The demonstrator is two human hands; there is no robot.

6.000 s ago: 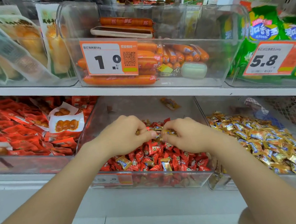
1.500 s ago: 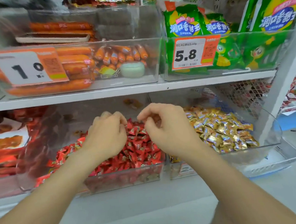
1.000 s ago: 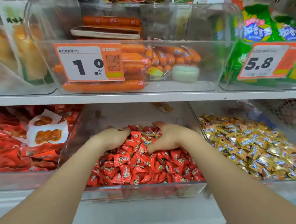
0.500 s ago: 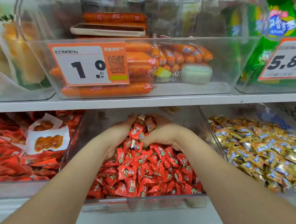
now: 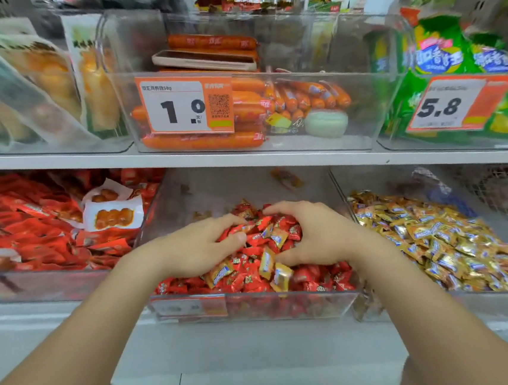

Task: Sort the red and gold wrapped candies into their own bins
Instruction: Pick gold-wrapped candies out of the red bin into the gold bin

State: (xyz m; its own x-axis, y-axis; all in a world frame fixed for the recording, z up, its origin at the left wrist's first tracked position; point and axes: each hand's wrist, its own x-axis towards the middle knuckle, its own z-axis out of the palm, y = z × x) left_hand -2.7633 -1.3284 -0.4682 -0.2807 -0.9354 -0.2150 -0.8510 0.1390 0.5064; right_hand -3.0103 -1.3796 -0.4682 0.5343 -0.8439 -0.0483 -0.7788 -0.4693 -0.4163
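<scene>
left grip (image 5: pixel 196 249), right grip (image 5: pixel 316 239) cup red candies (image 5: pixel 255 238) in middle bin (image 5: pixel 258 311); gold candies (image 5: pixel 281 278) mixed in.

A white shelf board (image 5: pixel 243 159) spans the shop rack above a pale tiled floor (image 5: pixel 265 383), evenly lit.
</scene>
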